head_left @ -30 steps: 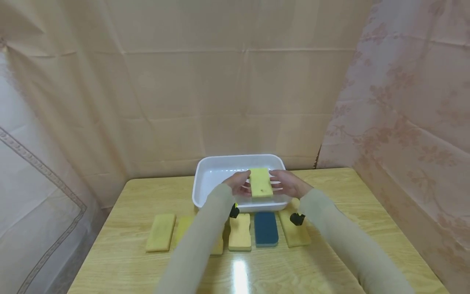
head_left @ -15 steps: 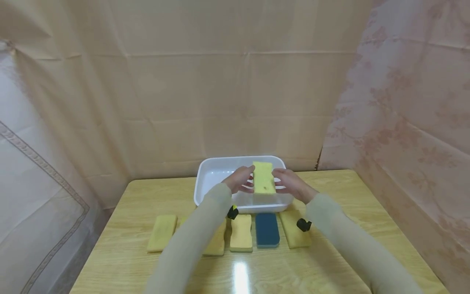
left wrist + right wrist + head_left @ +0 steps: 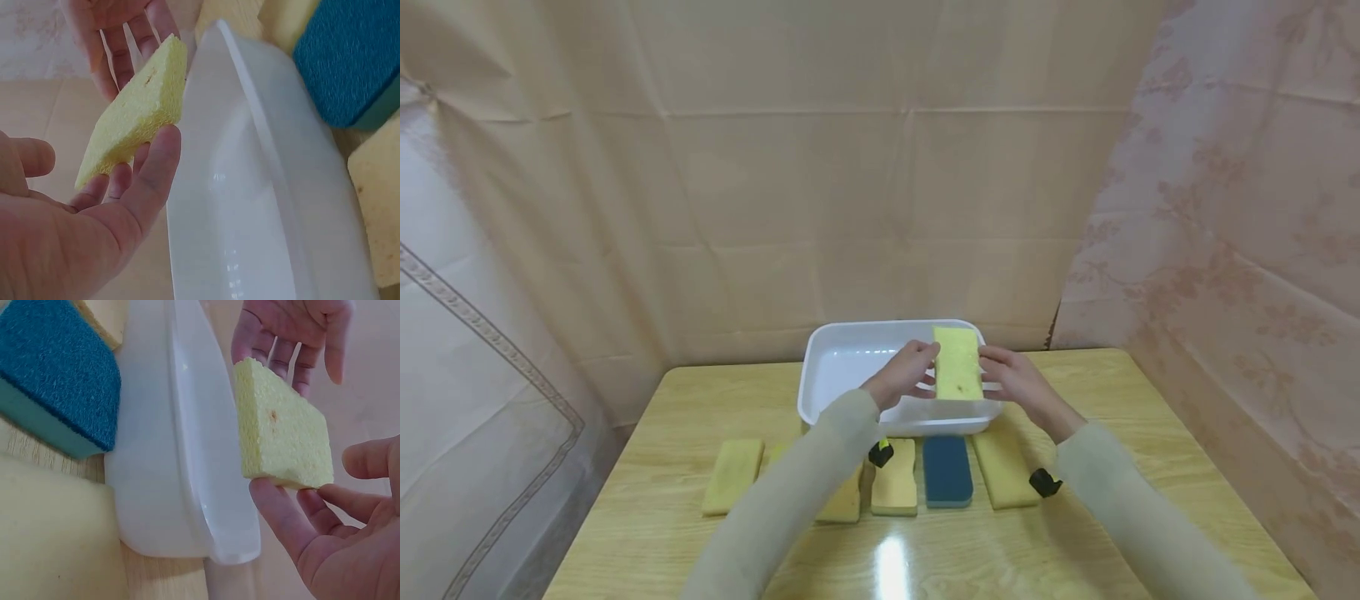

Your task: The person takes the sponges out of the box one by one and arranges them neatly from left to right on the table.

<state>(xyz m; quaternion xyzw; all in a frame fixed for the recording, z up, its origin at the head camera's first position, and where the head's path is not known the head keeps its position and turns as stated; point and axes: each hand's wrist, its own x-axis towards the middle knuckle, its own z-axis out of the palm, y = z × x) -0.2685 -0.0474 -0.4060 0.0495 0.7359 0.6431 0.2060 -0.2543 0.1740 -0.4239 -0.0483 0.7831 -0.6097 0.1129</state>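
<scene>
A pale yellow sponge (image 3: 958, 364) is held up over the right part of a white plastic tray (image 3: 807, 375), between the fingertips of both hands. My left hand (image 3: 907, 372) touches its left edge; in the left wrist view, the fingers (image 3: 156, 159) lie extended along that edge with the thumb apart from it. Opposite, my right hand (image 3: 1017, 381) supports the right edge on its fingertips (image 3: 265, 487), its thumb also standing off the sponge. A small brown spot marks the sponge's broad face.
In front of the tray, several sponges lie in a row on the wooden table (image 3: 625, 533): a yellow one (image 3: 733, 477) at left, a wavy-sided one (image 3: 895, 477), a dark blue scouring sponge (image 3: 947, 471), and a yellow one (image 3: 1004, 467) at right. The left sleeve covers part of the row. Curtains (image 3: 880, 208) hang behind.
Both hands have carried the pale yellow sponge to the right and slightly upward over the tray. The row of sponges on the table has stayed in place.
</scene>
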